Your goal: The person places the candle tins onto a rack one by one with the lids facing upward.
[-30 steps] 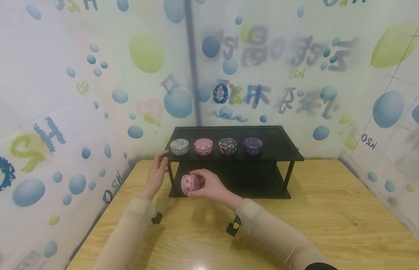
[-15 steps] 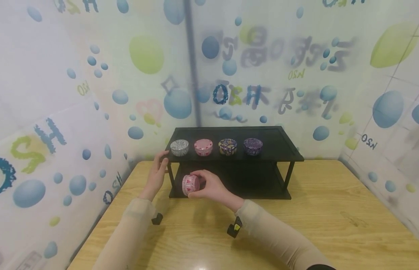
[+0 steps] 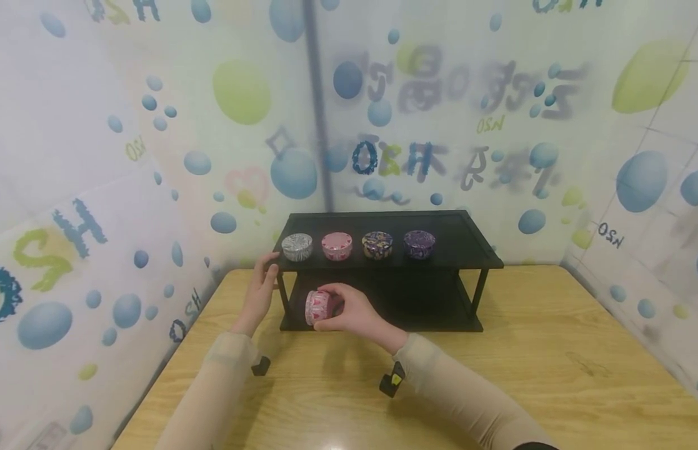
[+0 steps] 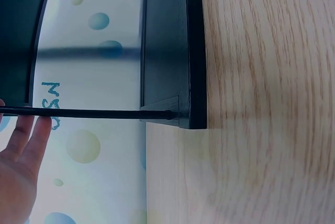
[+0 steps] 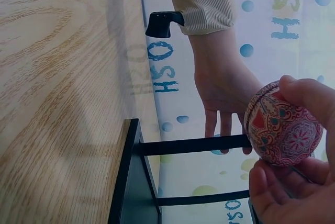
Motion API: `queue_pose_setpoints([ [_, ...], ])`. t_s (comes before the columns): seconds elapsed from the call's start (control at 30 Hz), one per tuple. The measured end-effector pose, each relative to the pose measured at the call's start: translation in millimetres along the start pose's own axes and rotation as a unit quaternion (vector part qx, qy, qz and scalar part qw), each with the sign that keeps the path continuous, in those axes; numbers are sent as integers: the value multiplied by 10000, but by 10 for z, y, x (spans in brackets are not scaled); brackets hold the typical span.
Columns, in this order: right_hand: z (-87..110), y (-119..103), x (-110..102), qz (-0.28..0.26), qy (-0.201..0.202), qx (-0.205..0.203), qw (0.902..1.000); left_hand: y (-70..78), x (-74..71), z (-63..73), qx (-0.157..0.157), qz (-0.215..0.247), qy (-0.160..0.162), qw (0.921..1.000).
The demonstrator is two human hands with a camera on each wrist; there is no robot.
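Note:
A small round tin (image 3: 317, 307) with a pink, red and white pattern is held on its side by my right hand (image 3: 351, 314), thumb and fingers pinching its rim. In the head view it appears in front of the lower left part of a black two-tier shelf (image 3: 405, 222). The right wrist view shows the tin's patterned round face (image 5: 288, 130) between thumb and fingers. My left hand (image 3: 260, 294) touches the shelf's left front corner, and in the left wrist view its straight fingers (image 4: 34, 145) lie against the thin black post (image 4: 94, 113).
On the upper tier, a row of tins runs left to right: zebra-striped (image 3: 297, 247), pink (image 3: 337, 246), multicoloured (image 3: 377, 245) and purple (image 3: 419, 244). The shelf stands on a wooden table (image 3: 528, 375), with patterned curtains (image 3: 242, 94) behind and at the sides.
The tin in my right hand has turned slightly and shifted a little to the right against the shelf. My left hand stays at the shelf corner.

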State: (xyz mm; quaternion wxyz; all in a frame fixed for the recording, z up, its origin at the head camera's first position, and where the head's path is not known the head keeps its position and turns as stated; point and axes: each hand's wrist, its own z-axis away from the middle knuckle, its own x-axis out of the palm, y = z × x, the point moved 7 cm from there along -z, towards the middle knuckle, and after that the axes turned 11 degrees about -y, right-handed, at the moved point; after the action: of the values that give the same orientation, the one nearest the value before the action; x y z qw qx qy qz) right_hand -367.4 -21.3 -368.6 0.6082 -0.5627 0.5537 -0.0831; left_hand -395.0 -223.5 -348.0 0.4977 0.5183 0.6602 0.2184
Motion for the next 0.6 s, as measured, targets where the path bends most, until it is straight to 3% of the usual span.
queue_pose_setpoints([
  [0.6,56,31,-17,-585,-63,96,9982,-33,4,-15,-2,196,-48,9998],
])
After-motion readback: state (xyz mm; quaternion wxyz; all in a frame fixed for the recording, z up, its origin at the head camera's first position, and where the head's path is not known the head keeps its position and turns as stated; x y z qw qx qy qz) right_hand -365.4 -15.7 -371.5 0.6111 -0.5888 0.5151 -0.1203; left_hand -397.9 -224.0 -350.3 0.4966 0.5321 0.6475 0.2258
